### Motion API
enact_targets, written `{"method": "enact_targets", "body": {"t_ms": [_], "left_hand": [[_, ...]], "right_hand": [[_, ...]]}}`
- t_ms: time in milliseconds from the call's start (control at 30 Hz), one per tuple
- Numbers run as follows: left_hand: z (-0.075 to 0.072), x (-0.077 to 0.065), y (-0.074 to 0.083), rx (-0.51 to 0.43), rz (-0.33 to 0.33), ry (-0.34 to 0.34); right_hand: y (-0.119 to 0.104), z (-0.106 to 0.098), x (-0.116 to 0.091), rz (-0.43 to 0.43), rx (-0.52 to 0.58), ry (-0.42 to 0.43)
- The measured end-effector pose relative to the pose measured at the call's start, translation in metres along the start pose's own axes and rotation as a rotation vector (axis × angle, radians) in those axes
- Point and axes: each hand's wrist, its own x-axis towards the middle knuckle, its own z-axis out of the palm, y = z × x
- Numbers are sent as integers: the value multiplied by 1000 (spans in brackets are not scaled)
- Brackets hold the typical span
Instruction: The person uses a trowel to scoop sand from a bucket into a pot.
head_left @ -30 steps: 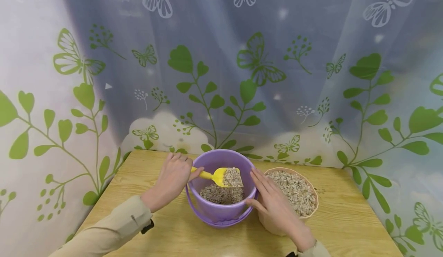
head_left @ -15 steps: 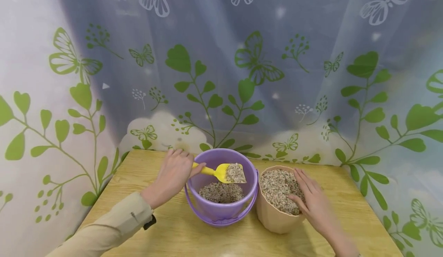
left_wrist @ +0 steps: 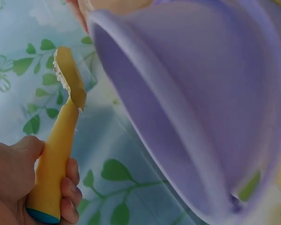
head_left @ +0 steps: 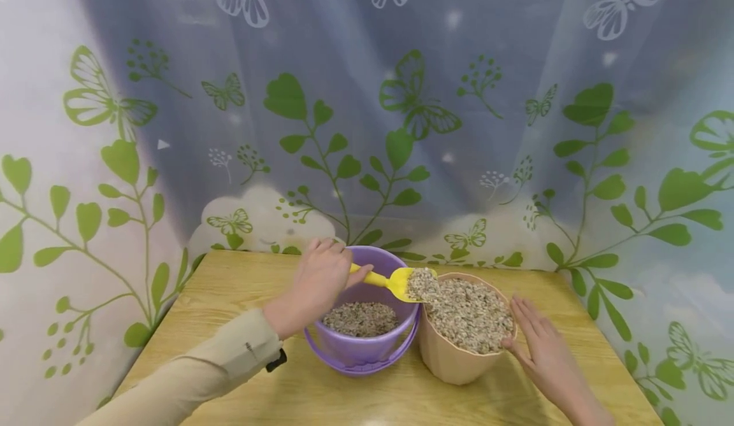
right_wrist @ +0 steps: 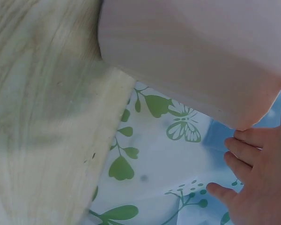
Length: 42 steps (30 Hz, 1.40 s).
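My left hand grips the yellow handle of a small toy shovel, its fingers wrapped round the handle in the left wrist view. Pale gravel fills the scoop, whose tip overlaps the near-left rim of a peach-coloured pot. Similar gravel comes up close to the pot's rim. Beneath the shovel handle stands a purple bucket with a layer of darker gravel at the bottom. My right hand rests at the pot's right rim, fingers extended.
Bucket and pot stand side by side on a wooden table. The bucket's purple handle hangs down at its front. Behind the table hangs a curtain printed with leaves and butterflies.
My left hand has carried the loaded shovel rightward, from over the bucket to the pot's rim. My right hand has left the bucket's rim and moved across to the pot's right side.
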Motion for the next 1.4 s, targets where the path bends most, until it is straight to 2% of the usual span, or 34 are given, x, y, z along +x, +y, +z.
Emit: {"method": "enact_targets", "body": {"t_ms": [133,300,667,900,1033,1100,1200,1333,1400], "left_hand": [[1,14,15,-5,31,15],[6,30,35,-16,37,-13],[31,54,76,128,141,-25],[36,69,100,205,174,-150],[34,75,113,246,229,-249],[32,76,117,262,260,-273],[29,78,122,271,282,-232],[25,81,126,276,270,-132],[23,83,128,286,272,-120]], "right_hand": [[-1,0,-1,13,0,-6],[-3,0,-3,20,8,-7],[0,4,-6,7,9,14],[-1,2,-6,15,18,9],[-2,1,-6,26,25,-3],[-2,1,-6,28,24,-5],[-2,1,-6,23,19,1],[-2,2,-7,15,20,18],[-2,2,-7,13,22,25]]}}
